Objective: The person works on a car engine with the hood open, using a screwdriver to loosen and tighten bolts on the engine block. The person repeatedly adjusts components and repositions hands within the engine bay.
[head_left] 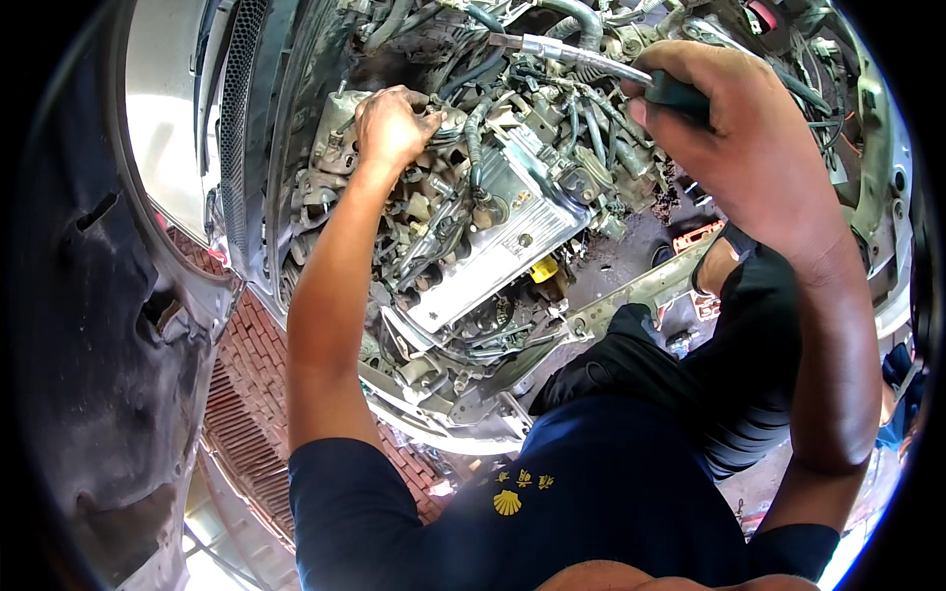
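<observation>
My right hand (729, 138) is closed round the dark handle of a socket driver (581, 56). The driver's metal shaft points left over the hoses at the far side of the engine bay, and I cannot tell whether its tip touches anything. My left hand (396, 128) reaches into the far left of the engine, its fingers curled down beside wires and a metal housing. What those fingertips grip, if anything, is hidden. Between my arms lies the engine, with its ribbed silver cover (527, 229) and a ribbed hose (474, 138) running over it.
A yellow cap (544, 269) shows at the engine's near edge. The car's front crossbar (631, 295) runs close to my legs. A dark panel (108, 325) rises at the left. Orange parts (698, 236) lie low beyond the bar. Another person's blue clothing (897, 394) shows at the right edge.
</observation>
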A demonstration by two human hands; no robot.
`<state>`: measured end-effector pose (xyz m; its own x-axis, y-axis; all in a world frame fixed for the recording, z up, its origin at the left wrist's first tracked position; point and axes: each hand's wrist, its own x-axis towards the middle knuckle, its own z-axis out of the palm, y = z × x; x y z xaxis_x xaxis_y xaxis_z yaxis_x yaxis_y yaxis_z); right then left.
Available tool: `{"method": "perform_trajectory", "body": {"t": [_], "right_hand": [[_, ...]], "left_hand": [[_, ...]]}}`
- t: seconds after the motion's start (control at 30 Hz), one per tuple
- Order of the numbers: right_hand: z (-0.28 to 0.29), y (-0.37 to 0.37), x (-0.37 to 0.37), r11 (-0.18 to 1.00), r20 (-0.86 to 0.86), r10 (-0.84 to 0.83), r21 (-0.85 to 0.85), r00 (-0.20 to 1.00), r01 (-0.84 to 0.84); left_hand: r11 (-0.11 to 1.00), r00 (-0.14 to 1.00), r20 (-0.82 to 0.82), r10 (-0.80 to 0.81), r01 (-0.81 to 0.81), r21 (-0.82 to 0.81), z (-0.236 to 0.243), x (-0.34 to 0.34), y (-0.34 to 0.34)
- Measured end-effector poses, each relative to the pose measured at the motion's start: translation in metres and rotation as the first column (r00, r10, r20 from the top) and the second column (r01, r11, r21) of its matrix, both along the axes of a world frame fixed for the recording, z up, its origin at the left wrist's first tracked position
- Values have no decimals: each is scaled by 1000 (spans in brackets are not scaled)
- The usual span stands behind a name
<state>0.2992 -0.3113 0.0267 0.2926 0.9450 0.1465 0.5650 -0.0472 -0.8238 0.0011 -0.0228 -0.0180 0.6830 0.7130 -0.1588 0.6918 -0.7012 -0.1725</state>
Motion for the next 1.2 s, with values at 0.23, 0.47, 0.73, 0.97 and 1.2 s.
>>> {"method": "perform_trajectory", "body": {"t": [0.23,0.47,0.73,0.97,1.2], "right_hand": [[-3,-3,1,1000,79,9,5,997,-10],[-4,-13,10,989,-37,60,-134,998,-65],[-15,-26,18,996,-55,-67,62,996,70],[-16,-24,23,999,-267,31,16,963,-28],[-21,-34,38,996,-286,23,87,958,2]], "left_hand": [[980,993,57,-103,111,-168,6,-4,13],[982,991,76,-112,122,-142,-1,-6,17],[986,987,84,-134,142,-89,-3,-3,11],[985,998,-30,-61,55,-162,6,-3,16],[969,1000,18,-13,17,-246,6,-1,19]]}}
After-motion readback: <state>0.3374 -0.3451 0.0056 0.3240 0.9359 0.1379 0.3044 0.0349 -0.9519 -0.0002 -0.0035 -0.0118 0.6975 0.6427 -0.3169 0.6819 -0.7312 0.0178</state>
